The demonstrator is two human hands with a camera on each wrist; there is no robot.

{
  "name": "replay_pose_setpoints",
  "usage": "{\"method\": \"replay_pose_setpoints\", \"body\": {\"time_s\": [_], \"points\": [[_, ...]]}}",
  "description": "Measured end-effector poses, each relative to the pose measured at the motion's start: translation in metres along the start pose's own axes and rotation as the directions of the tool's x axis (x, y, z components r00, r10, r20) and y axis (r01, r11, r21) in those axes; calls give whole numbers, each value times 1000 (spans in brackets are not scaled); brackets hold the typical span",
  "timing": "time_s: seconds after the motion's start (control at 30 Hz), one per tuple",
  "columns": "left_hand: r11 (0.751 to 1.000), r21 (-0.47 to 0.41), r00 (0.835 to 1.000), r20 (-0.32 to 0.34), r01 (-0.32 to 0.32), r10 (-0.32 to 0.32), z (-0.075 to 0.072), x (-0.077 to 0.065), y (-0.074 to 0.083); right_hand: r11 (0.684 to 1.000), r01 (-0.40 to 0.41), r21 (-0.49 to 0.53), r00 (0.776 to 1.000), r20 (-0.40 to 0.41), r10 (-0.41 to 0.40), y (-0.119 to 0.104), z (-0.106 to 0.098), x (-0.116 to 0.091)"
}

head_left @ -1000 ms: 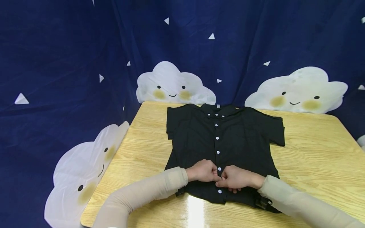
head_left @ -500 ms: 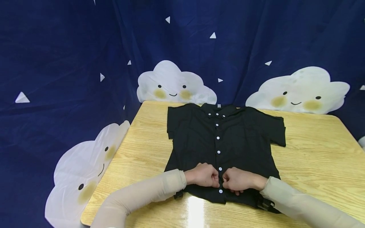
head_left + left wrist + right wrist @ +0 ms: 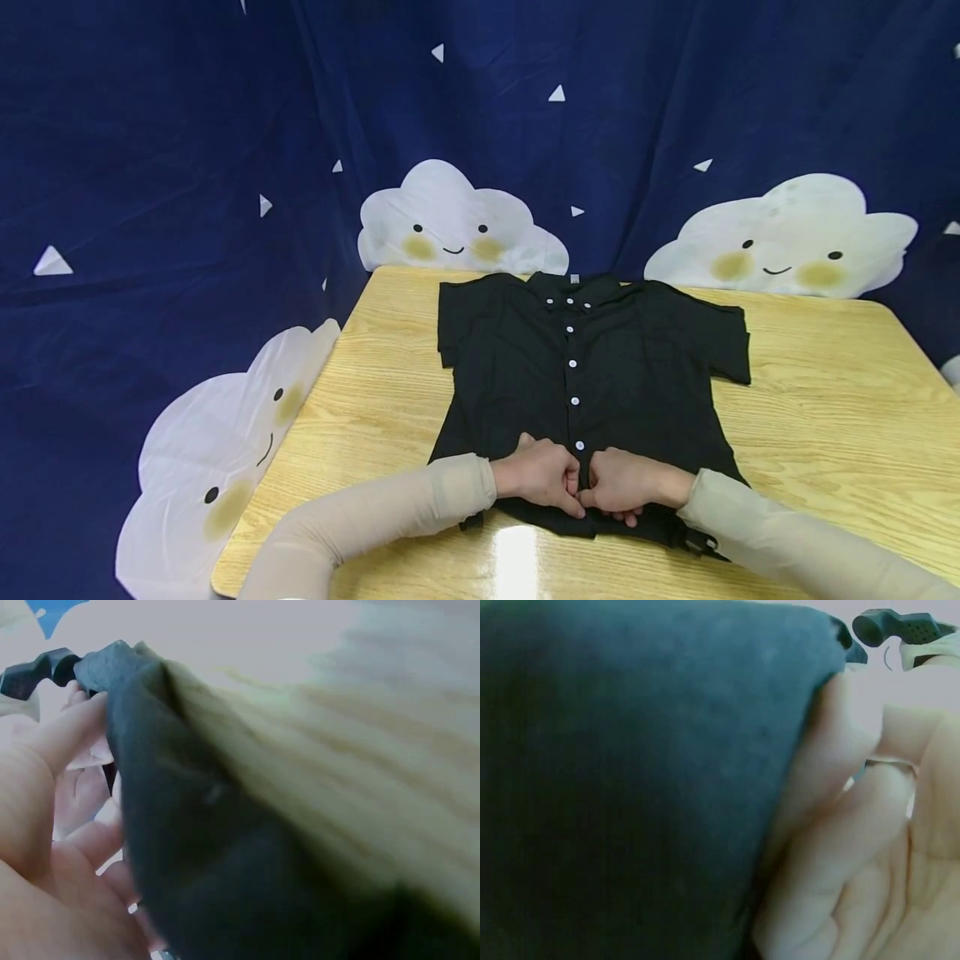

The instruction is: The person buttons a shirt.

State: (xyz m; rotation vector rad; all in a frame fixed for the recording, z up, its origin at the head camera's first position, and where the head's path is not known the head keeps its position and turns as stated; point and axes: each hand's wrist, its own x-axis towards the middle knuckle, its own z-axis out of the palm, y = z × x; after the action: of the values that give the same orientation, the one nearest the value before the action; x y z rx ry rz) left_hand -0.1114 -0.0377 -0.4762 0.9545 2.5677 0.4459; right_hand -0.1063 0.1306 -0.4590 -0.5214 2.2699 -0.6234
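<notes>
A black short-sleeved shirt [image 3: 510, 383] lies front up, its collar at the far side and a column of white buttons down the middle. At the placket close to the hem, my left hand [image 3: 542, 473] and my right hand [image 3: 624, 481] meet, fingertips almost touching. Each pinches the shirt there; the lowest button is covered by the hands. Dark fabric [image 3: 195, 847] runs along the fingers of my left hand [image 3: 67, 885] in the left wrist view. The right wrist view has the cloth [image 3: 630, 765] against the curled fingers of my right hand [image 3: 855, 847].
Under the shirt is a light wooden table [image 3: 825, 400] with rounded corners. A dark blue curtain [image 3: 187, 125] with white triangles hangs behind and to the left. White cloud shapes [image 3: 457, 221] with faces stand along the table's edges.
Both hands have moved down the placket toward the hem. They now cover the lowest button, visible half a second ago. The fingertips have come together again after standing slightly apart.
</notes>
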Motion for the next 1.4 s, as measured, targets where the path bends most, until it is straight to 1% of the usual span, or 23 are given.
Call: {"method": "replay_pose_setpoints", "body": {"time_s": [0.13, 0.23, 0.37, 0.5, 0.57, 0.67, 0.73, 0.8, 0.87, 0.97, 1.1, 1.17, 1.3, 1.4], "points": [[1000, 18, 1000, -20, 21, -21, 2, -1, 4, 1000, -1, 18, 1000, 1, 1, -1, 0, -2], [999, 46, 999, -46, 5, -3, 4, -2, 4, 1000, 7, 20, 1000, -6, -7, -1, 1, -4], [994, 91, 995, -71, -58, 64, 8, -4, 4, 1000, 14, 15, 1000, 1, -14, -1, 4, -6], [985, 115, 988, -69, -126, 135, 10, -5, 6, 999, 35, 19, 999, 5, -35, 0, 5, -9], [977, 139, 983, -63, -160, 170, 9, -5, 7, 997, 65, 30, 998, -5, -65, 0, 5, -9], [958, 197, 974, -49, -207, 221, 7, -6, 9, 993, 113, 32, 993, -34, -112, 1, 4, -9], [944, 234, 967, -46, -232, 249, 6, -7, 10, 993, 120, 25, 992, -54, -118, 3, 5, -8], [942, 235, 965, -46, -240, 258, 6, -9, 11, 994, 112, 13, 991, -73, -110, 4, 7, -8], [952, 193, 966, -49, -239, 253, 7, -10, 11, 995, 99, 6, 991, -86, -98, 5, 9, -9], [972, 66, 972, -51, -225, 229, 8, -12, 11, 995, 93, 25, 993, -79, -91, 5, 12, -12], [979, -83, 982, -58, -184, 179, 8, -11, 10, 994, 92, 60, 995, -52, -89, 4, 13, -16], [981, -118, 987, -60, -155, 148, 6, -10, 10, 993, 94, 71, 995, -51, -90, 4, 12, -18], [983, -160, 996, -52, -86, 79, 6, -8, 11, 993, 87, 86, 994, -67, -81, 4, 14, -17], [975, -221, 999, -38, -28, 20, 6, -7, 12, 993, 77, 91, 993, -93, -69, 5, 17, -16]]}}
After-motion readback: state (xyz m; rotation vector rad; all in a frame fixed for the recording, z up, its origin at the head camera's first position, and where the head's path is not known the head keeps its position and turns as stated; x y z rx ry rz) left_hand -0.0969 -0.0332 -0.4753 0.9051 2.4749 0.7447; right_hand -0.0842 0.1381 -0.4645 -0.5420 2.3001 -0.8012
